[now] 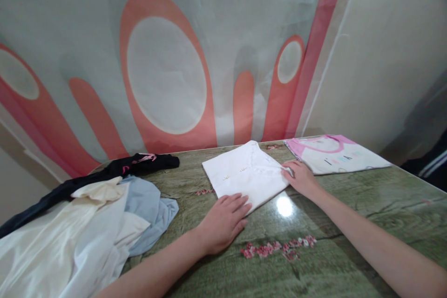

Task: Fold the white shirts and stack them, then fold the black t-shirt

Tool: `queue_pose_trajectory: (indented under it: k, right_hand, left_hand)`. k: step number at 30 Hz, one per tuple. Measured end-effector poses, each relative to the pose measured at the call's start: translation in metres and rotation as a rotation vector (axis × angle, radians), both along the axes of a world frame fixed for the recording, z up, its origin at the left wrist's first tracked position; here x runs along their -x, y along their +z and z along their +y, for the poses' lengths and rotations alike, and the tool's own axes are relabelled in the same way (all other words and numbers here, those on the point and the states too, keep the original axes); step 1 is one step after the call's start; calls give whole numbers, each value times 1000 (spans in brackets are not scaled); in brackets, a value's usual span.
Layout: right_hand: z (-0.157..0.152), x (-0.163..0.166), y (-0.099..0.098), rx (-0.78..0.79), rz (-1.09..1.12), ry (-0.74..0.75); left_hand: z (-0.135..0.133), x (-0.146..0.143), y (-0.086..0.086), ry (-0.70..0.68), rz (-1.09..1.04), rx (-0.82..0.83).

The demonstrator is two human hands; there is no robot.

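Observation:
A white shirt (244, 172) with small shiny buttons lies folded into a neat packet at the middle of the table, its collar pointing toward the wall. My left hand (225, 221) rests flat with fingers outstretched, the fingertips on the shirt's near left edge. At the shirt's right corner, my right hand (300, 178) has thumb and fingers closed around the edge of the cloth. The fabric bunches slightly there, and part of the grip is hidden.
A pile of loose cream and white clothes (70, 242), a light-blue garment (150, 214) and a black garment (115, 170) lie at left. A folded pink-and-white T-shirt (335, 153) lies at right. The wood-patterned table (377, 219) meets a painted backdrop (223, 56).

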State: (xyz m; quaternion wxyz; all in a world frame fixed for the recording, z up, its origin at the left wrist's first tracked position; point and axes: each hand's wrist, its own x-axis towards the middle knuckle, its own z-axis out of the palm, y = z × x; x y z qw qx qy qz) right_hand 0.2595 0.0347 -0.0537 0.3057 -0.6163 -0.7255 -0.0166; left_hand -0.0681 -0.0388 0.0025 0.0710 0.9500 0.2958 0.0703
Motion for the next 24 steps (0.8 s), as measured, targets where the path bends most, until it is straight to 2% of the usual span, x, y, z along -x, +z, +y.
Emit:
queue_pose_trajectory:
  k: [3, 10, 16, 20, 24]
  right_hand:
    - [1, -3, -3, 63, 9, -32]
    - [7, -9, -10, 98, 63, -106]
    - [13, -17, -9, 194, 279, -129]
    - [14, -21, -9, 217, 334, -110]
    - [15, -22, -13, 223, 367, -77]
  left_hand:
    - [-1, 0, 1, -50, 61, 40]
    - [1, 2, 0, -56, 70, 54]
    - [3, 2, -1, 8, -116, 9]
    - [7, 2, -1, 68, -260, 8]
    - [11, 4, -4, 84, -312, 6]
